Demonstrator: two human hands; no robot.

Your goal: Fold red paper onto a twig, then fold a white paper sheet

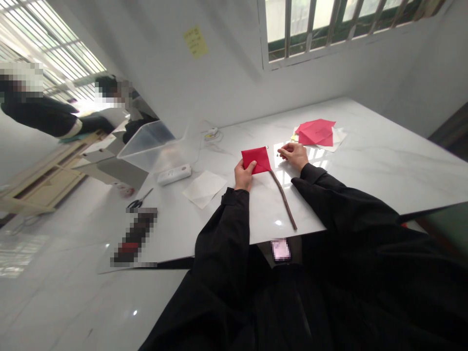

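Observation:
In my left hand [244,174] is a folded red paper packet [256,158], its thumb pressed across the front. A thin brown stick [283,197] runs from the packet's lower right corner toward the table's near edge. Something tiny and pale shows at the packet's upper right corner. Just right of the packet, my right hand [295,155] is pinched, its fingertips apart from the paper. Whatever those fingers hold is too small to make out. Beyond this hand lies a pile of red sheets [317,132] with white sheets under them.
A white sheet [204,188], a white power strip [174,174], scissors [139,200] and a clear plastic bin [146,146] are to the left. A phone [281,249] is at my lap below the white table's edge [310,229]. Two people sit at far left.

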